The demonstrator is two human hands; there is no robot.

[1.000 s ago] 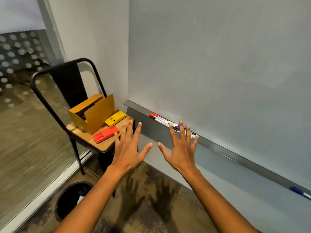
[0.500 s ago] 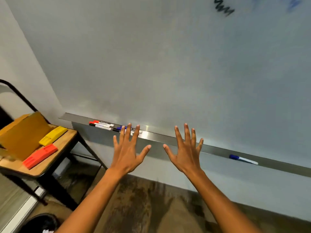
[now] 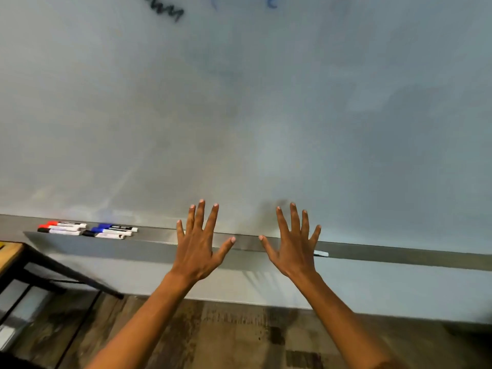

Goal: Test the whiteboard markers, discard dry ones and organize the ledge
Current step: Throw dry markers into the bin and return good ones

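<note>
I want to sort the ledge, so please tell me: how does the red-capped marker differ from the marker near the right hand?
The red-capped marker lies at the ledge's left end among other markers; the lone marker lies alone, mostly hidden behind the right hand. One cap is red; the other's is hidden. Both lie flat.

The light is soft and even, neither bright nor dim. The whiteboard (image 3: 266, 115) shows a pale sheen low at its left and a faint grey shadow above the right hand (image 3: 294, 249). The scribble (image 3: 165, 10) at the top edge is smeared by blur (the chair (image 3: 53, 265) at the left edge too). The ledge (image 3: 399, 255) bows under wide-angle distortion.
</note>
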